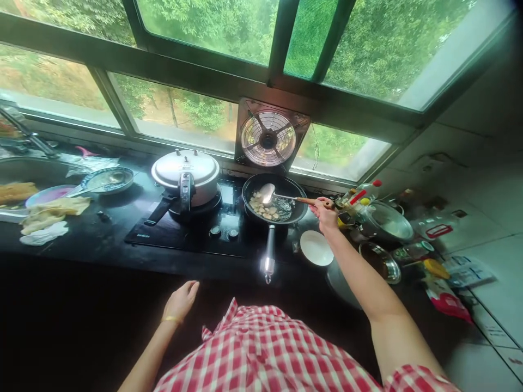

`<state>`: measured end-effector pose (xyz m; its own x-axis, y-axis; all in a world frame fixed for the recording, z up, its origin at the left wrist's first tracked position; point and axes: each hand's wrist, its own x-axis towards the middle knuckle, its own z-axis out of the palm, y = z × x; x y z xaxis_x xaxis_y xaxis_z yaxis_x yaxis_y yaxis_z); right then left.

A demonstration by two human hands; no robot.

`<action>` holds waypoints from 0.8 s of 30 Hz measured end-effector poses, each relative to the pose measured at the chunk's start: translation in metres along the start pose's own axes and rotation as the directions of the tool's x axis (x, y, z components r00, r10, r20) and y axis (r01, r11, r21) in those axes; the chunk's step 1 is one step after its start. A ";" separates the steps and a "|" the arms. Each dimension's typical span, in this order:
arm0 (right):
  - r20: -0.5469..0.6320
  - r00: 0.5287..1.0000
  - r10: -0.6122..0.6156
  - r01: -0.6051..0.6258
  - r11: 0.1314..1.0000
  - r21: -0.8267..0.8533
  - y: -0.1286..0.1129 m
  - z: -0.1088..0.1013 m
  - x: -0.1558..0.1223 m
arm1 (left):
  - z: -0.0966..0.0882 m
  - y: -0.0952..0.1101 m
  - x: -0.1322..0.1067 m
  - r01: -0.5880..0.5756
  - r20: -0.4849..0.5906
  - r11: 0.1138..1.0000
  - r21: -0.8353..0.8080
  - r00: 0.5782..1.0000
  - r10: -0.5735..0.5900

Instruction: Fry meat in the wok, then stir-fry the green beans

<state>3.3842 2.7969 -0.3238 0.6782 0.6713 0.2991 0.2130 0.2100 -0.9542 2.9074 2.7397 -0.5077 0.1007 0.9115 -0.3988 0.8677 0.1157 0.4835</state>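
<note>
My right hand is wrapped round the wooden handle of a metal spatula. The spatula's blade rests among pale, sliced pieces of food in a dark frying pan. Bubbling liquid shows on the pan's right side. That pan sits on the right burner, its metal handle pointing toward me. Below the counter's front edge hangs my left hand, fingers curled together, touching nothing on the counter. A white bowl stands just right of the pan handle, under my right forearm.
A pressure cooker occupies the left burner of the black cooktop. Further left are a patterned plate, cloths and a sink. Bottles, a pot and a metal bowl crowd the right. A fan is behind the pan.
</note>
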 end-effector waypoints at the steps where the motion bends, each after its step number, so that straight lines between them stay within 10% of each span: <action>1: 0.024 1.000 -0.005 0.006 1.000 -0.009 -0.003 0.005 -0.004 | 0.002 -0.007 -0.007 0.029 -0.002 0.999 -0.019 1.000 -0.029; 11: 0.219 0.896 -0.386 0.443 0.810 -0.385 -0.050 -0.029 -0.023 | 0.012 -0.014 -0.036 0.073 -0.027 0.985 -0.154 0.997 -0.078; 24: 0.121 0.961 -0.248 0.270 0.935 -0.231 -0.016 -0.033 -0.034 | 0.024 0.006 -0.065 -0.016 -0.045 0.965 -0.262 0.999 0.004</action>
<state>3.3813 2.7474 -0.3187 0.5140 0.6789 0.5243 0.5446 0.2140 -0.8110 2.9178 2.6716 -0.4973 0.0826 0.9287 -0.3615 0.7083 0.2005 0.6769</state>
